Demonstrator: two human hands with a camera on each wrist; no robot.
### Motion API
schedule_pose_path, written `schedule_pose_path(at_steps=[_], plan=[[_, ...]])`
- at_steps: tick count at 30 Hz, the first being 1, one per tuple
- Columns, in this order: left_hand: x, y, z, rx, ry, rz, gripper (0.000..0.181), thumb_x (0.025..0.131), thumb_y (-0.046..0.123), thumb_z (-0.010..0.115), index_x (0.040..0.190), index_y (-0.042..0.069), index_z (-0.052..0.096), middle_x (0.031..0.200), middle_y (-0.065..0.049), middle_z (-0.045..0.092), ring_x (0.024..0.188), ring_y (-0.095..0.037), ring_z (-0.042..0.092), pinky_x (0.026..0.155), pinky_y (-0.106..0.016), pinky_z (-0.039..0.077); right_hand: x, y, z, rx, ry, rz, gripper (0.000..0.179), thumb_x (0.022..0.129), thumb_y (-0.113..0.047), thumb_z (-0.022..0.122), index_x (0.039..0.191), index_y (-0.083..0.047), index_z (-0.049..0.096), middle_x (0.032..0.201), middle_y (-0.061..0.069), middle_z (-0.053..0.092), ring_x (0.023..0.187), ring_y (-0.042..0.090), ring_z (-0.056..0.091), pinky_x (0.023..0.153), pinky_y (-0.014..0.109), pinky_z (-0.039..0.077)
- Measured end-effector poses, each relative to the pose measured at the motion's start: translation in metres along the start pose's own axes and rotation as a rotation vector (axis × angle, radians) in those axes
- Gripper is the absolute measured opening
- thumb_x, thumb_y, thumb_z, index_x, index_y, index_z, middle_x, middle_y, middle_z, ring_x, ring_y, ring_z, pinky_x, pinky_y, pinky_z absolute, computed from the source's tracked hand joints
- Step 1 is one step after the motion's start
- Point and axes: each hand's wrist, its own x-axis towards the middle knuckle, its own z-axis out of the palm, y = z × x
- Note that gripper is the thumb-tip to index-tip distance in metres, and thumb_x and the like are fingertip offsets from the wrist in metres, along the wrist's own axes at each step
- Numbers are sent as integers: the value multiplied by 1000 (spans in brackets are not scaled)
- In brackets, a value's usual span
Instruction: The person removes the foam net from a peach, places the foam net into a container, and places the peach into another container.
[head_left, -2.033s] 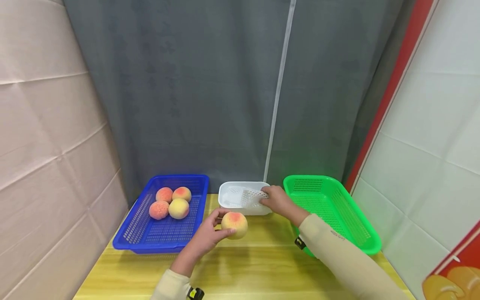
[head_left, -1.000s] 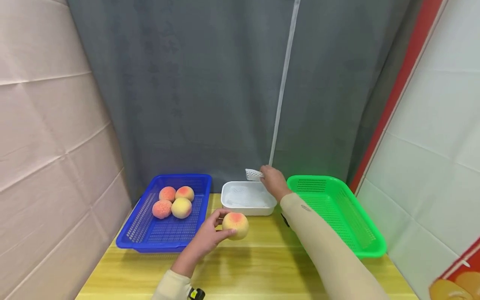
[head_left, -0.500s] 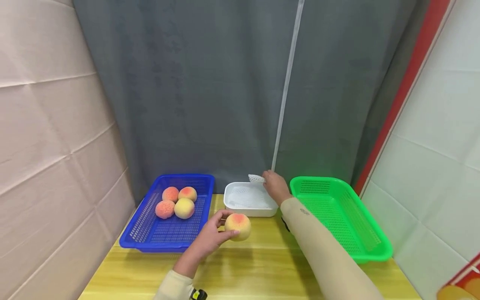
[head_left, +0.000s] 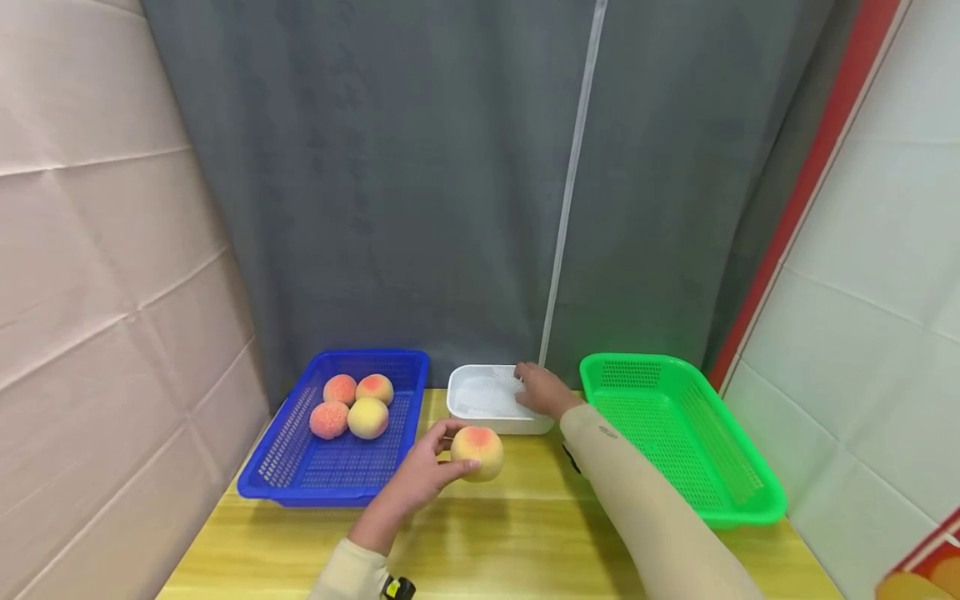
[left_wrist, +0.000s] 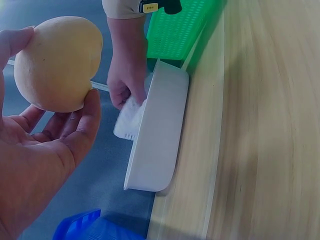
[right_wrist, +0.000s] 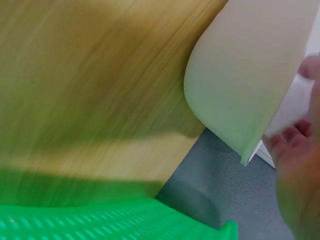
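Observation:
My left hand [head_left: 417, 473] holds a yellow peach with a red-blushed top [head_left: 478, 454] above the table, thumb on one side and fingers on the other. Farther back, my right hand [head_left: 543, 390] reaches over the right part of a white plastic container [head_left: 501, 425]. In the left wrist view, a white foam fruit net [left_wrist: 129, 120] is pinched in its fingers and overlaps the container's rim. The right wrist view has the thumb and fingertips beside the container wall [right_wrist: 245, 70], partly cut off by the frame. More white netting shows faintly inside the container.
Several peaches [head_left: 368, 417] lie in a blue perforated basket [head_left: 258, 492] on the left. A green perforated basket [head_left: 750, 508] stands on the right of the wooden table [head_left: 525, 542]. Behind hangs a grey curtain [head_left: 375, 183], with pale panels on both sides.
My right hand first lifted a foam net above the container, then lowered it back to the container's right part. The left hand keeps holding the peach in nearly the same place.

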Motion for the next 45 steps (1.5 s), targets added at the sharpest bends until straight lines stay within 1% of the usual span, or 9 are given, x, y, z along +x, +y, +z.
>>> schedule_pose_path(at_steps=[3, 7, 12, 15, 18, 24, 30, 41, 45], plan=[[1, 1, -1, 1, 1, 3, 58, 94, 20, 89, 145, 10, 63, 137, -13, 65, 124, -32, 64, 90, -38, 58, 1, -3, 1, 45, -20, -11, 28, 106, -22, 64, 127, -4, 69, 118, 15, 72, 111, 33, 68, 109, 49, 55], [1, 1, -3, 4, 1, 7, 57, 94, 19, 89, 144, 10, 63, 137, -13, 65, 122, -32, 64, 90, -38, 58, 2, -5, 3, 65, 25, -67, 29, 113, -21, 54, 118, 0, 74, 114, 18, 75, 111, 38, 69, 110, 53, 53], [0, -3, -3, -2, -3, 1, 56, 93, 20, 88, 143, 12, 64, 137, -12, 64, 121, -31, 64, 91, -38, 57, 5, -4, 8, 14, 51, -105, 8, 106, -8, 70, 109, 0, 73, 99, 15, 72, 97, 35, 68, 99, 51, 57], [0, -4, -3, -5, -4, -7, 56, 93, 22, 89, 143, 14, 63, 138, -11, 63, 122, -30, 63, 91, -38, 57, 5, -4, 9, 5, 41, -100, 22, 100, -6, 81, 117, 1, 70, 103, 16, 72, 99, 36, 69, 100, 50, 58], [-2, -5, -4, -8, 2, -13, 57, 93, 22, 89, 143, 14, 63, 140, -11, 62, 125, -31, 63, 90, -38, 59, 6, -5, 10, -7, 2, -98, 36, 99, -8, 83, 130, 1, 68, 112, 21, 73, 109, 40, 70, 107, 51, 56], [-3, -5, -6, -18, 5, -14, 57, 94, 21, 89, 144, 13, 63, 139, -13, 61, 125, -32, 63, 89, -37, 61, 8, -13, 9, -44, -127, -70, 34, 103, -8, 78, 135, -1, 71, 119, 21, 75, 116, 40, 69, 114, 50, 52], [-5, -4, -8, -11, 16, -14, 57, 94, 20, 89, 144, 12, 63, 139, -13, 62, 126, -33, 63, 90, -38, 61, 8, -19, 8, -69, -179, -43, 36, 102, -4, 77, 138, -2, 72, 120, 20, 74, 115, 38, 69, 114, 50, 52], [-3, -2, -9, 17, 25, -6, 58, 93, 24, 90, 144, 14, 63, 139, -12, 64, 123, -31, 64, 89, -38, 59, 13, -2, 13, -54, -104, -102, 34, 101, -6, 75, 135, 2, 72, 128, 20, 76, 124, 39, 70, 116, 49, 51], [-3, -2, -10, 15, 29, -7, 57, 93, 23, 90, 143, 14, 64, 139, -11, 64, 124, -31, 64, 90, -39, 58, 11, -4, 7, -33, -52, -114, 34, 101, -9, 75, 132, 4, 72, 122, 22, 77, 120, 41, 71, 112, 51, 53]])
